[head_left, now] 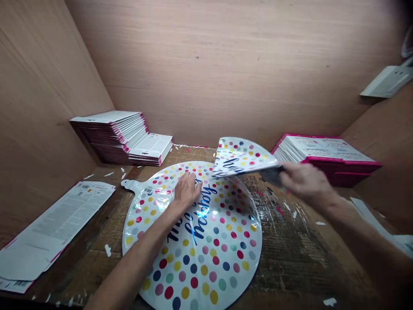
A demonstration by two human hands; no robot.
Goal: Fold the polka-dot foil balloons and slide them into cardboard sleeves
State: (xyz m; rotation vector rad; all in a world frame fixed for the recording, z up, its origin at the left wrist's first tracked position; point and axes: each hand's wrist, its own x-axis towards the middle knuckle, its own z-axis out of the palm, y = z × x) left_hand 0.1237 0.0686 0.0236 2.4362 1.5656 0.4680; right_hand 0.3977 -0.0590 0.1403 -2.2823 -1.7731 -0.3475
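Observation:
A round, flat foil balloon [206, 275] with coloured dots and blue lettering lies on the worktop, its tail pointing to the back left. My left hand [187, 189] rests on its upper middle, fingers loosely bent and holding nothing. To the right, my right hand [301, 181] grips one corner of a folded foil balloon [240, 157] with the same dots and lettering. This folded wedge is raised over the flat balloon's back right edge. Its grey underside shows near my fingers, which are slightly blurred.
Stacked printed card sleeves [129, 133] stand at the back left, and a pink-edged stack [332, 150] stands at the back right. Flat printed cards [58, 228] lie on the left. Paper scraps dot the brown worktop [290, 267]. Wooden panels [226, 64] enclose the back and sides.

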